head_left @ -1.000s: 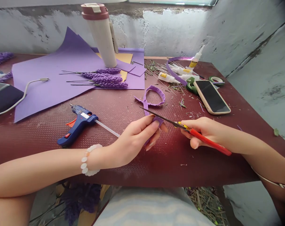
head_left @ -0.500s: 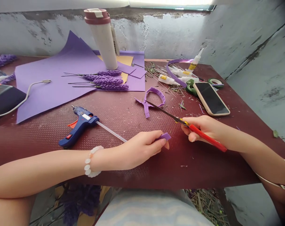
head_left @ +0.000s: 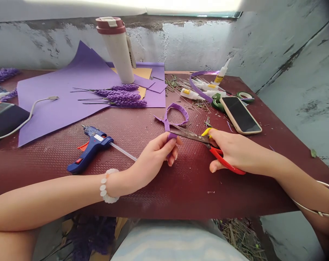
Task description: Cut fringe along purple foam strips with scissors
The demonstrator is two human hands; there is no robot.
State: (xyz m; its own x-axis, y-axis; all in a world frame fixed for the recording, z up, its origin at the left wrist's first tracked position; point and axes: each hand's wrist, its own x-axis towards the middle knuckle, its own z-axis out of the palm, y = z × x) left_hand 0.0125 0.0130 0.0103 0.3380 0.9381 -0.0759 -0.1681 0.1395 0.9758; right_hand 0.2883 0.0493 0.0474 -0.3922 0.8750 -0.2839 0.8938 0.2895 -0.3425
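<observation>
My left hand (head_left: 152,156) pinches a small purple strip (head_left: 172,136) between thumb and fingers, near the middle of the table. In my right hand (head_left: 237,150) is a pair of scissors (head_left: 190,134) with one red and one yellow handle. Its blades are parted and point left, their tips at the held strip. Whether the blades touch the strip I cannot tell. Just beyond the blades lies a crimped purple strip (head_left: 184,113) curled into a loop with crossed ends.
A blue glue gun (head_left: 92,148) lies left of my left hand. Behind are purple sheets (head_left: 50,98), lavender-like flower stems (head_left: 123,97) and a tall white cup (head_left: 117,54). At right are a phone (head_left: 242,114), glue bottles (head_left: 190,94) and green tape (head_left: 245,95).
My left hand has moved left and raised the purple strip. The scissors' handles and blades have spread apart, and the blades have come to the strip. The view has tilted slightly.
</observation>
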